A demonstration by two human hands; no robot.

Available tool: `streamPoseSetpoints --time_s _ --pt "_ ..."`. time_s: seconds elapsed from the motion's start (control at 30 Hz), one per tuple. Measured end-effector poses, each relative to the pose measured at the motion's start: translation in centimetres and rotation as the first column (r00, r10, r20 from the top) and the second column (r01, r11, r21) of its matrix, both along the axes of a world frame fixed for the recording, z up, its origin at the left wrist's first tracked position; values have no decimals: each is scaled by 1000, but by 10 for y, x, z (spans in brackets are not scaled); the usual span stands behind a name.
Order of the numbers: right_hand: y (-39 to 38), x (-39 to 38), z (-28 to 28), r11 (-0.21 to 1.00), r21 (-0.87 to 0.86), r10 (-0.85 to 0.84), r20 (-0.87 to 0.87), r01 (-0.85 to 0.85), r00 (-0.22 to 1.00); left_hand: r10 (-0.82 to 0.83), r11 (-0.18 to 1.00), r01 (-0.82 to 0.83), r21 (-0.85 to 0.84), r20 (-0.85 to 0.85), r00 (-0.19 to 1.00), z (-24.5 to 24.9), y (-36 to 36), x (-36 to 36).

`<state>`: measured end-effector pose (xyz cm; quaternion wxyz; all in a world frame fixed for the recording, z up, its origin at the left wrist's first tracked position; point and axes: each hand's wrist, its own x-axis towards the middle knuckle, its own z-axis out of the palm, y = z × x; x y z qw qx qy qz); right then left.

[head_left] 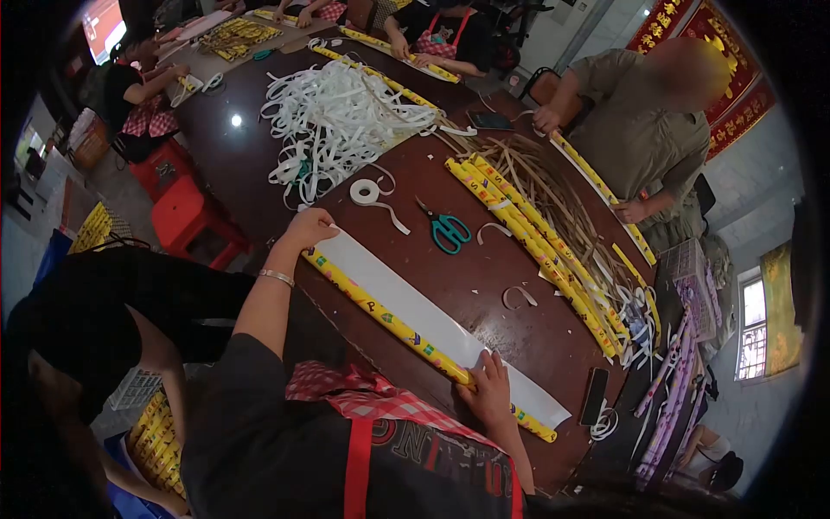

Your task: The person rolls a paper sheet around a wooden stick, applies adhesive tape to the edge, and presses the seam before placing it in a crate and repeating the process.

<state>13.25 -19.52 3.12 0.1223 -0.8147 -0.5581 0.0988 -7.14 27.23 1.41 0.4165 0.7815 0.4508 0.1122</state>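
In front of me lies a roll of yellow patterned paper [380, 322], slanting from upper left to lower right along the table's near edge. Its white underside [424, 313] is partly unrolled on the far side. My left hand [307, 232] grips the upper left end, thumb and fingers closed at the sheet's corner. My right hand [489, 389] is wrapped over the roll near its lower right end, fingertips on the white side. Beyond the sheet lie teal-handled scissors [450, 232] and a small roll of white tape [365, 191] with its end trailing loose.
A big heap of white strips [333, 117] covers the table's far left. Several finished-looking yellow rolls [536, 251] are stacked to the right by brown strips [519, 169]. A phone [594, 396] lies near the right edge. Across the table a person [640, 121] handles another yellow roll.
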Motion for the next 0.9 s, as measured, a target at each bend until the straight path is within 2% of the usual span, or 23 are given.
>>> streamPoseSetpoints --time_s 0.07,0.2,0.4,0.5,0.57,0.7,0.77,0.8,0.87,0.9 --pt "0 1 -1 1000 0 7 4 -7 1000 -16 999 15 48 14 1000 -4 2 -1" --pt "-1 0 0 1000 -9 -4 2 4 1000 10 1000 -10 14 1 1000 4 -9 -1" --pt "0 -1 0 1000 -17 -1 5 1 1000 14 1000 -13 -13 67 998 -1 -1 -3" --pt "-1 -1 0 1000 -24 -7 22 7 1000 25 998 -27 56 24 999 1 -5 -3" --pt "0 -2 1 1000 -30 -7 9 7 1000 102 979 -105 175 29 994 -3 -5 -3" --pt "1 -1 3 999 -42 -8 -5 8 1000 184 946 -168 278 -33 982 2 -11 2" --pt "2 -3 5 999 -45 -18 0 18 1000 256 894 -253 371 42 966 -4 -12 8" --pt "2 -3 5 999 -45 -26 8 27 1000 256 894 -252 371 41 966 -7 -11 12" --pt "2 -3 5 999 -39 -25 4 25 1000 247 797 -259 546 98 964 -12 -10 23" --pt "2 -3 5 999 -32 -25 0 25 1000 246 798 -258 545 97 964 -9 -10 29"
